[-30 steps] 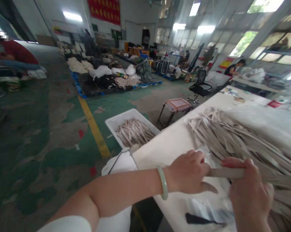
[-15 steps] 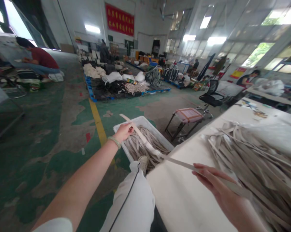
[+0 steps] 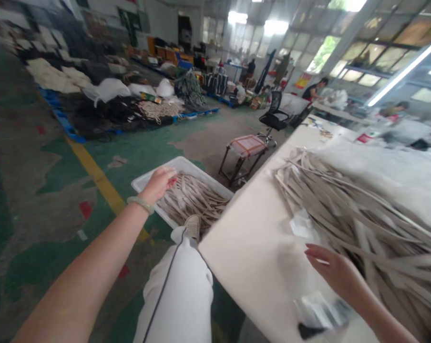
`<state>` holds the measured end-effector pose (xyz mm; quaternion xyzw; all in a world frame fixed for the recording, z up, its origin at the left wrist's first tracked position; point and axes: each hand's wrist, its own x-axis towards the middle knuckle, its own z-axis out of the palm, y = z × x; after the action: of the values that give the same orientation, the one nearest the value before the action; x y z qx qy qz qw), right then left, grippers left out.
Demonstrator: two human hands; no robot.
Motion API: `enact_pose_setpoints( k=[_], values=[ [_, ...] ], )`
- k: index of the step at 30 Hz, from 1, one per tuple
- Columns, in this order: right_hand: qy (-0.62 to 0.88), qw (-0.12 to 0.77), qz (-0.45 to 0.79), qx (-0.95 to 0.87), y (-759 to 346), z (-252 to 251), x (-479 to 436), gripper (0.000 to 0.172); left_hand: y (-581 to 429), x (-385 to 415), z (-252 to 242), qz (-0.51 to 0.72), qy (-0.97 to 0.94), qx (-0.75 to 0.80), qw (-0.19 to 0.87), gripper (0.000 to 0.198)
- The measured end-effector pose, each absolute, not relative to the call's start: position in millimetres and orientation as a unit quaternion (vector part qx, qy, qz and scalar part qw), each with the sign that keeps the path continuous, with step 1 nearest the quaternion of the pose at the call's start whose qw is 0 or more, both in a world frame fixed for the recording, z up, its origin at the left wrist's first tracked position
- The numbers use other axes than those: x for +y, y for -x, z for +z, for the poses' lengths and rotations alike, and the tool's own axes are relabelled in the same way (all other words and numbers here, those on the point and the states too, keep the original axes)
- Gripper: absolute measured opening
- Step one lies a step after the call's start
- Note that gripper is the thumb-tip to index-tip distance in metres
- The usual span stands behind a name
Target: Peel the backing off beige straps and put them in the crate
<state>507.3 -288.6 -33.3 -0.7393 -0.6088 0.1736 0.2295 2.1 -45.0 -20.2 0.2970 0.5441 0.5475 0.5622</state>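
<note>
My left hand, with a pale bangle at the wrist, is over the near left side of a white plastic bin. Its fingers are loosely bent and somewhat apart, and no strap shows in them. Below it, many grey-beige flat straps lie tangled in the bin. Over the white table, my right hand is open with a gap between thumb and fingers. Beside that hand spreads a large heap of similar grey-beige straps.
A small clear plastic piece and a blurred clear packet lie on the table. Beyond the bin stand a pink-topped stool and a black office chair. Pallets with piled goods are at the left, and a person sits farther back.
The strap stretched between both hands has left them. My right hand has moved away from the bin toward the strap heap. The view has turned right.
</note>
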Motion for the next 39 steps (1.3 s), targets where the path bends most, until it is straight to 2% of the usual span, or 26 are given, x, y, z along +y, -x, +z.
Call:
enact_pose_setpoints(
  k=[2, 5, 9, 12, 14, 15, 19, 22, 24, 26, 29, 33, 34, 35, 36, 38, 39],
  values=[
    [0.745, 0.184, 0.126, -0.629, -529.3, -27.1, -344.2, 0.033, -32.3, -62.6, 1.5, 0.520, -0.354, 0.528, 0.571, 0.021],
    [0.750, 0.129, 0.071, -0.645, -529.2, -20.5, -403.6, 0.050, -94.2, -90.3, 44.7, 0.411, -0.586, 0.479, 0.508, 0.021],
    [0.765, 0.144, 0.035, -0.627, -513.3, -25.2, -427.1, 0.057, -193.5, -162.0, 81.7, 0.204, -0.862, 0.288, 0.363, 0.024],
    [0.762, 0.190, 0.020, -0.619, -506.0, -28.6, -426.5, 0.046, -256.2, -232.8, 66.9, 0.068, -0.949, 0.114, 0.288, 0.028],
    [0.753, 0.218, 0.016, -0.621, -502.5, -28.4, -426.7, 0.033, -283.4, -268.8, 42.6, 0.026, -0.958, 0.081, 0.275, 0.033],
    [0.748, 0.236, 0.013, -0.620, -501.1, -27.7, -427.7, 0.029, -291.9, -280.7, 30.2, 0.026, -0.952, 0.090, 0.291, 0.038],
    [0.739, 0.322, -0.015, -0.591, -500.4, -20.3, -435.0, 0.023, -296.5, -289.1, 2.8, 0.025, -0.923, 0.106, 0.370, 0.012],
    [0.749, 0.377, -0.018, -0.545, -506.4, -9.2, -436.0, 0.028, -284.1, -273.8, 10.7, 0.023, -0.886, 0.127, 0.445, 0.030],
    [0.759, 0.391, 0.002, -0.520, -509.0, 0.3, -431.8, 0.029, -276.0, -264.3, 24.0, 0.057, -0.808, 0.162, 0.563, 0.038],
    [0.757, 0.379, 0.052, -0.529, -505.6, 9.9, -424.7, 0.028, -270.1, -258.2, 38.6, 0.121, -0.697, 0.187, 0.682, 0.036],
    [0.710, 0.321, 0.187, -0.599, -484.8, 20.8, -412.3, 0.031, -265.1, -252.4, 53.1, 0.208, -0.572, 0.202, 0.767, 0.032],
    [0.449, 0.157, 0.592, -0.650, -449.1, 29.7, -391.7, 0.049, -263.2, -245.5, 48.3, 0.207, -0.528, 0.273, 0.777, 0.028],
    [0.387, 0.117, 0.650, -0.643, -444.3, 32.1, -384.9, 0.050, -263.5, -244.4, 44.1, 0.198, -0.542, 0.299, 0.760, 0.027],
    [0.371, 0.094, 0.659, -0.648, -442.2, 34.9, -377.6, 0.046, -264.1, -243.7, 39.6, 0.191, -0.561, 0.324, 0.738, 0.026],
    [0.412, 0.096, 0.613, -0.667, -442.5, 38.2, -370.1, 0.039, -265.0, -243.6, 35.4, 0.186, -0.577, 0.344, 0.717, 0.026],
    [0.565, 0.154, 0.426, -0.689, -447.7, 45.7, -354.8, 0.026, -267.6, -244.8, 28.8, 0.179, -0.592, 0.366, 0.696, 0.023],
    [0.623, 0.199, 0.326, -0.683, -450.5, 49.3, -347.5, 0.030, -269.4, -245.7, 26.5, 0.174, -0.590, 0.370, 0.696, 0.022]
  ],
)
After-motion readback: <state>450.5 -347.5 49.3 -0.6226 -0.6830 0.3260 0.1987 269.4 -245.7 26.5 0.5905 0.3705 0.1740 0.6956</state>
